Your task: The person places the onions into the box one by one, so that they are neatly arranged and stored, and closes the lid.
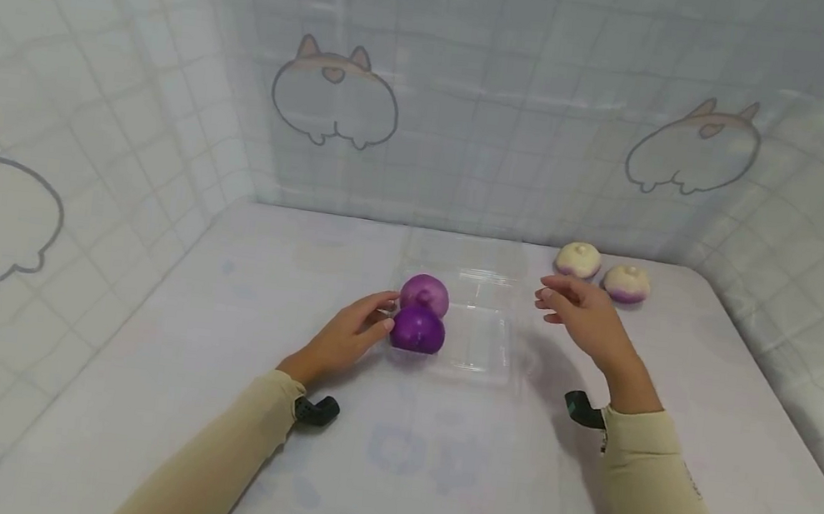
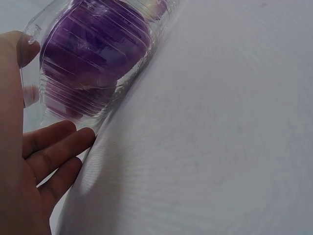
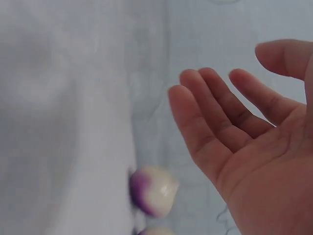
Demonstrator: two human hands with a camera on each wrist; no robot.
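Observation:
Two round purple vegetables, one lighter [image 1: 425, 293] and one darker [image 1: 418, 330], sit in the left half of a clear plastic box [image 1: 475, 370]. My left hand [image 1: 349, 332] is at the box's left side, its thumb and fingertips right at the wall. In the left wrist view the left hand [image 2: 34, 152] has its lower fingers loosely extended beside the ribbed plastic, and purple shows through it. My right hand [image 1: 585, 319] is raised to the right of the box, holding nothing, fingers loosely bent. Past it lie two white turnips with purple bottoms, one left [image 1: 578, 259] and one right [image 1: 626, 284].
The box's clear lid [image 1: 465, 254] lies opened toward the back wall. White tiled-pattern sheets with cartoon drawings [image 1: 335, 98] enclose the table [image 1: 291, 261] at the back and on both sides. Dark wrist devices [image 1: 318, 411] stick out from both sleeves.

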